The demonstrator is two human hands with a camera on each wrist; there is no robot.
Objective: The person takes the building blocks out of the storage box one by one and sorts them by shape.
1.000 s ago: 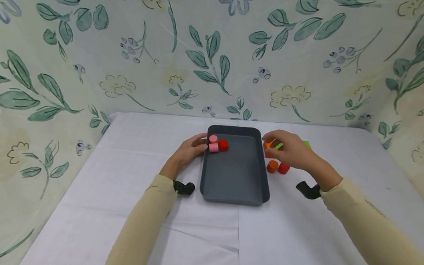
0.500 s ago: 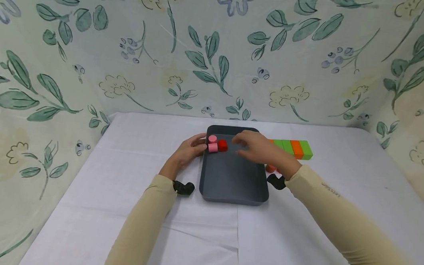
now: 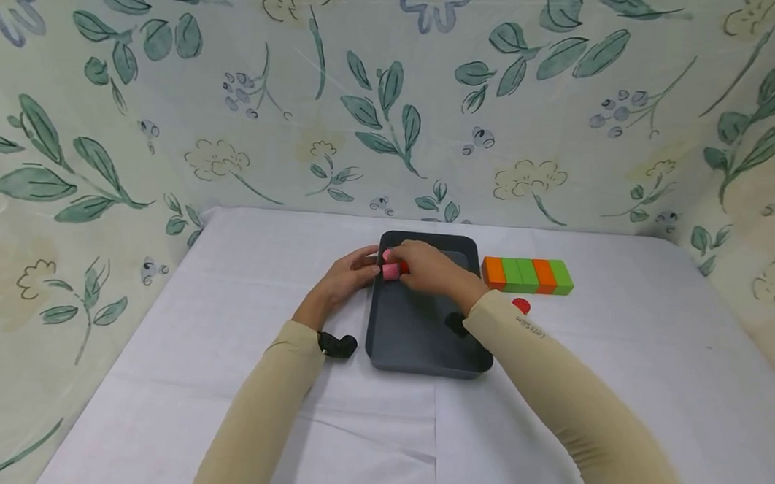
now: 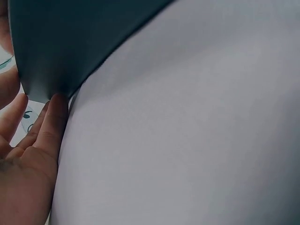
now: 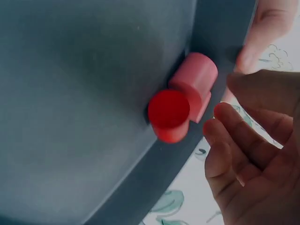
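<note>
My hands at the grey tray [image 3: 422, 331]
Right hand [image 3: 428, 267] fingers apart over the cylinders at eleven o'clock; left hand [image 3: 346, 276] fingers straight against its wall.

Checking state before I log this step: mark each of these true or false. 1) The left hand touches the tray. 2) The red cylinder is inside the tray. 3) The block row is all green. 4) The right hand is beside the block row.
1) True: the left hand rests against the outer wall of the tray.
2) True: the red cylinder stands inside, beside a pink cylinder.
3) False: the block row mixes orange and green.
4) False: the right hand is over the tray, at the cylinders.
</note>
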